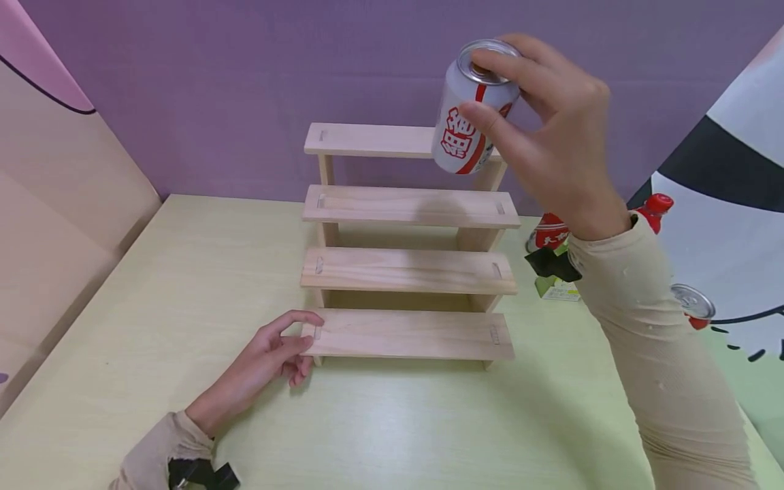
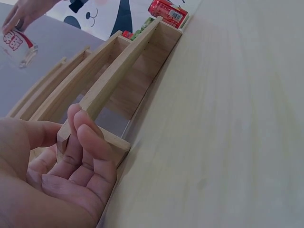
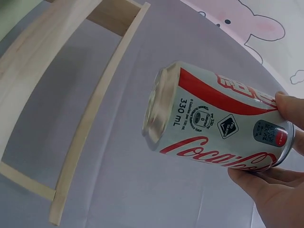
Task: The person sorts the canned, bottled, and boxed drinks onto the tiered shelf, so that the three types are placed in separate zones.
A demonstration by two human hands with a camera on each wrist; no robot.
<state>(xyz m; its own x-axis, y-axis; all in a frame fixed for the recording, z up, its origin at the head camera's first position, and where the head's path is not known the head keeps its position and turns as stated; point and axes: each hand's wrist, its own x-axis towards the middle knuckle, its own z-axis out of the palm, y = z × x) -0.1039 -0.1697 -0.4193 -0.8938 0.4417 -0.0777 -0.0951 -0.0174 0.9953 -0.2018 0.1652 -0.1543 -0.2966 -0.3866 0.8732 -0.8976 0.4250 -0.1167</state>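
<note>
My right hand (image 1: 551,129) grips a white and red Coca-Cola can (image 1: 454,133) near its top, a finger over the lid. The can hangs in the air in front of the top board of a wooden four-step display rack (image 1: 407,270). In the right wrist view the can (image 3: 213,118) lies across the frame, its base clear of the rack. My left hand (image 1: 257,364) pinches the left end of the rack's lowest step (image 1: 407,335). From the left wrist, thumb and fingers show closed round that board's corner (image 2: 95,97).
Right of the rack, partly behind my right arm, are a red-capped bottle (image 1: 658,204), a red item (image 1: 549,231), a green carton (image 1: 559,287) and a can with a silver lid (image 1: 692,301). A purple wall (image 1: 233,102) stands behind the pale table (image 1: 226,272).
</note>
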